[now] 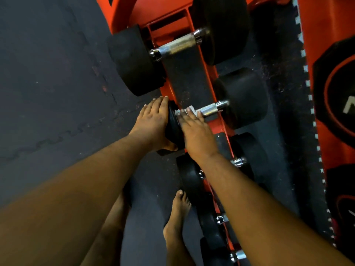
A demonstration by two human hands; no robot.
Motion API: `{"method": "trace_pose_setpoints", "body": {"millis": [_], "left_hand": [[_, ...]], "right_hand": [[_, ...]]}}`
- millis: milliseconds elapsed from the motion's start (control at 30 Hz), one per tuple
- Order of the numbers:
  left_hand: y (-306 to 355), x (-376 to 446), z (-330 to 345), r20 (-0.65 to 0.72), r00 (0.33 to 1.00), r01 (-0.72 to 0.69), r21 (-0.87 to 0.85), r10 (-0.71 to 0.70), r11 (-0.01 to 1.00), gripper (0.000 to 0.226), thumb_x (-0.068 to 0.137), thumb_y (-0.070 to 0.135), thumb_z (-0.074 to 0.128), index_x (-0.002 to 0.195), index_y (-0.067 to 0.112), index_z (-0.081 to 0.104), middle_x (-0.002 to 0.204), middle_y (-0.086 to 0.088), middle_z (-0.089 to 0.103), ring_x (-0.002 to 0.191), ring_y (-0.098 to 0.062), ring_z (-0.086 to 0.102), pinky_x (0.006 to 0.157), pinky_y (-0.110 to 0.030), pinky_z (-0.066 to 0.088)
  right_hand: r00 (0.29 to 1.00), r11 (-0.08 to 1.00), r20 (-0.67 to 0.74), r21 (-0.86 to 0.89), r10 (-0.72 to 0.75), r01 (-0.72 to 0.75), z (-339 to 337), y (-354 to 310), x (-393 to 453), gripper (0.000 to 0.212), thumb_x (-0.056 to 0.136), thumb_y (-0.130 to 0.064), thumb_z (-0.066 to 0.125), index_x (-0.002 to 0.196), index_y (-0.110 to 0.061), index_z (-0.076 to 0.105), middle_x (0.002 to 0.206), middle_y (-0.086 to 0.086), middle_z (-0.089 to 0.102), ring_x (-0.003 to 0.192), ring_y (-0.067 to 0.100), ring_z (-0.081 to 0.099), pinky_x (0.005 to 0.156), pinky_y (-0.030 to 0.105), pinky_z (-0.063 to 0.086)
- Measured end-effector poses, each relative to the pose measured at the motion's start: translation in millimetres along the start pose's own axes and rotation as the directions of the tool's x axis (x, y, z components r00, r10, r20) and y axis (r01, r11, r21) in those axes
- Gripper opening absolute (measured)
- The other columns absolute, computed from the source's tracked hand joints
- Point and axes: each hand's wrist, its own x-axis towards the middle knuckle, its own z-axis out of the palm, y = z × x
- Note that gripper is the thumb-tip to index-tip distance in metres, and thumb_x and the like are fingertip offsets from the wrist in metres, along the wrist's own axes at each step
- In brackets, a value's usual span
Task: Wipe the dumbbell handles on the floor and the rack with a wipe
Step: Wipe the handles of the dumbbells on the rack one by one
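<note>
R hand [196, 131] clamps wipe [189, 110] round dumbbell handle [208, 110]; L hand [153, 120] flat on its end.

You will find no text, number or brand here that can be read. The nearest thing is a pale mark on the black plate [338, 96] at the right edge of the view, cut off by the frame and too partial to make out as a letter.

Wipe [189, 110] mostly hidden under right hand [197, 133].
</note>
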Motion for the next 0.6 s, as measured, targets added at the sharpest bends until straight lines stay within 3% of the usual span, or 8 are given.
{"method": "trace_pose_setpoints", "body": {"millis": [67,167,300,367,433,533,600], "left_hand": [[3.7,-9.0,3.6,-0.025,1.000,0.008,-0.002,-0.008,1.000,0.149,0.058,0.059,0.090,0.161,0.009,-0.006,0.170,-0.011,-0.002,0.157,-0.026,-0.004,0.128,-0.043,-0.002],[10.2,-29.8,20.8,-0.120,0.993,-0.001,0.003,0.002,1.000,0.130,0.077,0.055,0.080,0.161,0.008,-0.008,0.170,-0.013,-0.008,0.157,-0.026,-0.011,0.127,-0.043,-0.005],[28.7,-75.4,65.6,-0.240,0.967,-0.096,-0.025,0.087,0.995,0.111,0.088,0.041,0.072,0.162,0.006,-0.003,0.168,-0.015,-0.015,0.155,-0.028,-0.018,0.126,-0.042,-0.008],[42.7,-95.3,91.3,-0.201,0.971,-0.143,-0.040,0.132,0.989,0.112,0.086,0.046,0.073,0.162,0.006,0.000,0.168,-0.014,-0.016,0.155,-0.028,-0.020,0.126,-0.042,-0.008],[58.3,-106.9,115.9,-0.047,0.989,-0.147,-0.075,0.144,0.986,0.118,0.086,0.054,0.071,0.161,0.010,-0.008,0.166,-0.011,-0.024,0.152,-0.024,-0.027,0.126,-0.040,-0.011],[78.9,-108.8,142.2,0.111,0.991,-0.062,-0.104,0.074,0.993,0.130,0.081,0.063,0.072,0.159,0.010,-0.018,0.166,-0.010,-0.027,0.151,-0.022,-0.029,0.126,-0.041,-0.011],[88.0,-100.8,148.9,0.112,0.994,-0.001,-0.103,0.012,0.995,0.138,0.076,0.061,0.078,0.158,0.007,-0.018,0.168,-0.012,-0.022,0.154,-0.026,-0.023,0.127,-0.044,-0.009]], "right_hand": [[0.999,0.997,-0.001,0.066,-0.038,0.038,-3.2,4.5,-12.3,0.057,0.090,0.004,0.053,0.146,-0.004,0.049,0.152,0.012,0.048,0.147,0.027,0.036,0.125,0.045,0.020],[0.998,0.983,0.041,0.180,-0.041,0.033,0.1,18.7,-48.6,0.054,0.090,0.004,0.051,0.142,-0.006,0.054,0.145,0.013,0.056,0.140,0.029,0.047,0.119,0.049,0.033],[0.989,0.959,-0.019,0.245,0.148,-0.139,8.3,35.7,-121.2,0.053,0.093,-0.010,0.035,0.142,-0.007,0.055,0.147,0.011,0.054,0.141,0.026,0.046,0.120,0.044,0.030],[0.988,0.968,-0.021,0.207,0.152,-0.144,17.3,41.6,-145.4,0.057,0.093,-0.013,0.030,0.145,-0.008,0.053,0.150,0.011,0.051,0.143,0.027,0.042,0.121,0.046,0.028],[0.989,0.989,0.126,0.112,0.083,-0.097,30.3,43.5,-158.5,0.060,0.092,-0.016,0.031,0.150,-0.015,0.047,0.155,0.009,0.046,0.148,0.027,0.035,0.124,0.044,0.017],[0.937,1.000,0.350,-0.006,0.019,-0.018,44.6,42.6,-163.4,0.069,0.092,-0.023,0.054,0.157,-0.019,0.032,0.162,0.005,0.033,0.154,0.023,0.017,0.124,0.044,-0.006],[0.942,0.996,0.337,-0.084,-0.010,0.041,46.3,45.3,-165.3,0.072,0.091,-0.027,0.059,0.157,-0.016,0.033,0.159,0.006,0.038,0.153,0.024,0.021,0.125,0.049,-0.004]]}}
